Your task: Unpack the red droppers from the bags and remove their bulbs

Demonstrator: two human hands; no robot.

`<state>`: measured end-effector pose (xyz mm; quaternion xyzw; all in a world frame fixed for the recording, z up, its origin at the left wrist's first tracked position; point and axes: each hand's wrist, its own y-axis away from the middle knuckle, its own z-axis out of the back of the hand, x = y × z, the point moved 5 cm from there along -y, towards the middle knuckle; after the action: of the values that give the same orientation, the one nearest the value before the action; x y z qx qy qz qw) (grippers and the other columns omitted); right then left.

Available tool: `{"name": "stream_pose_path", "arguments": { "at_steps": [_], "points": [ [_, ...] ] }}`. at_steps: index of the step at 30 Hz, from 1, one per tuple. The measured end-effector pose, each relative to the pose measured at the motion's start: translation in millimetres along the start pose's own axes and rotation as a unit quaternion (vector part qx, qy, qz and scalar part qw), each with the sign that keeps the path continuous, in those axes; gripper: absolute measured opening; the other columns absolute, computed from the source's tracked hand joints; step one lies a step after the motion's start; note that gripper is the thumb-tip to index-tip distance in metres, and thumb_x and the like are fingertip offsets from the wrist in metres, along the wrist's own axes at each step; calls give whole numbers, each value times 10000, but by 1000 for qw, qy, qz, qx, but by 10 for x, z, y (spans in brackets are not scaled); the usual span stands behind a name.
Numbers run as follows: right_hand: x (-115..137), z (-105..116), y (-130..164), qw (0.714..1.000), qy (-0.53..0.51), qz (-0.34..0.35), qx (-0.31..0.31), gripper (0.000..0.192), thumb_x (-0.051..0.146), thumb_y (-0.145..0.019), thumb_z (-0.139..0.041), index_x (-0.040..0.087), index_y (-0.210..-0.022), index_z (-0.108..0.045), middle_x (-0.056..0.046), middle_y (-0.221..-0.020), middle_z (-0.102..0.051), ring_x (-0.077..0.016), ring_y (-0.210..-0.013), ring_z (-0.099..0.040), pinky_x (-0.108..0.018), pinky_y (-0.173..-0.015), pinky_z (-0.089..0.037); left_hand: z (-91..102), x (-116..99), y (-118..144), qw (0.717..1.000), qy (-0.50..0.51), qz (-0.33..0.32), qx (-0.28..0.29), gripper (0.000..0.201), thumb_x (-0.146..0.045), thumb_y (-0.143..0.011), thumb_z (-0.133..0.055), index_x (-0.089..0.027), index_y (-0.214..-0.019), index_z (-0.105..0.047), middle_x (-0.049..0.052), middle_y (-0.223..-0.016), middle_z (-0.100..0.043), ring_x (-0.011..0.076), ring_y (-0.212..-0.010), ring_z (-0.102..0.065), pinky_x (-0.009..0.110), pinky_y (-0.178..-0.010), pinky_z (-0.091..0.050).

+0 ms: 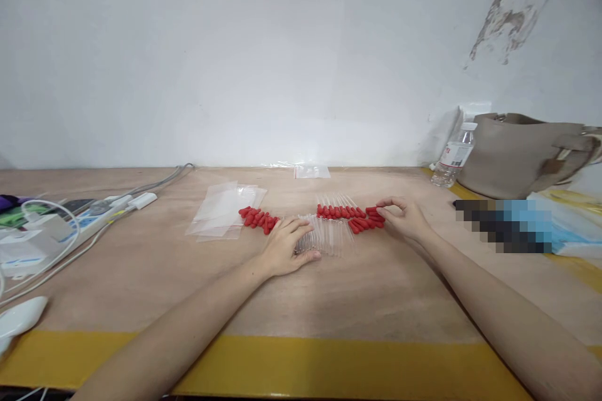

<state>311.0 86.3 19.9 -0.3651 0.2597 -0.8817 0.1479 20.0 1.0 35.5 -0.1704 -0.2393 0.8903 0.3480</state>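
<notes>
Spanning the view: a wooden table with a yellow front edge, white wall behind
Bag: a beige handbag at the far right, a water bottle just beside it
Power strip: on the left with white cables
Plastic bags: a clear stack left of centre
Droppers: a row of glass pipettes with red bulbs mid-table
Left hand: flat and open, fingers spread over the glass tubes
Right hand: pinching a red bulb at the row's right end
</notes>
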Motion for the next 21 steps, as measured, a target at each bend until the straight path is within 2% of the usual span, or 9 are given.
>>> {"name": "stream_pose_path", "arguments": {
  "at_steps": [7, 9, 13, 17, 21],
  "points": [
    [168, -16, 55, 994, 42, 60, 76, 189, 361, -693, -585, 217, -790, -662, -31, -836, -655, -203, -853, -565, -368, -817, -405, -42, 18, 62, 1000, -1, -8, 11, 452, -475, -755, -546, -192, -1108, -545, 103, -1129, -545, 258, -1118, -439, 446, -915, -363],
    [151, -16, 44, 996, 35, 55, 68, 205, 378, -705, -570, 216, -792, -660, -31, -858, -659, -200, -864, -567, -358, -821, -405, -46, 18, 60, 1000, -1, -10, 9, 451, -468, -754, -550, -190, -1109, -545, 105, -1137, -541, 258, -1120, -436, 447, -918, -366],
    [49, 23, -37, 998, 52, -39, 20, 266, 384, -743, -490, 187, -819, -650, -42, -870, -661, -176, -835, -579, -292, -758, -428, -55, 23, 61, 1000, -1, -12, 5, 475, -468, -746, -561, -187, -1128, -532, 107, -1151, -532, 261, -1132, -424, 451, -935, -355],
    [76, -40, -204, 988, 101, -95, 62, 256, 401, -707, -507, 213, -772, -668, -27, -794, -669, -175, -711, -585, -284, -634, -421, -73, 33, 63, 1000, 2, -10, 10, 485, -472, -743, -560, -183, -1132, -530, 108, -1149, -528, 263, -1132, -421, 447, -938, -355],
    [123, -203, -440, 967, 163, -159, 112, 241, 445, -650, -553, 238, -686, -669, -37, -699, -658, -212, -726, -584, -331, -662, -395, -80, 38, 68, 1000, 2, -6, 12, 504, -482, -736, -563, -178, -1136, -526, 107, -1154, -522, 262, -1136, -413, 439, -949, -347]
  ]
}}
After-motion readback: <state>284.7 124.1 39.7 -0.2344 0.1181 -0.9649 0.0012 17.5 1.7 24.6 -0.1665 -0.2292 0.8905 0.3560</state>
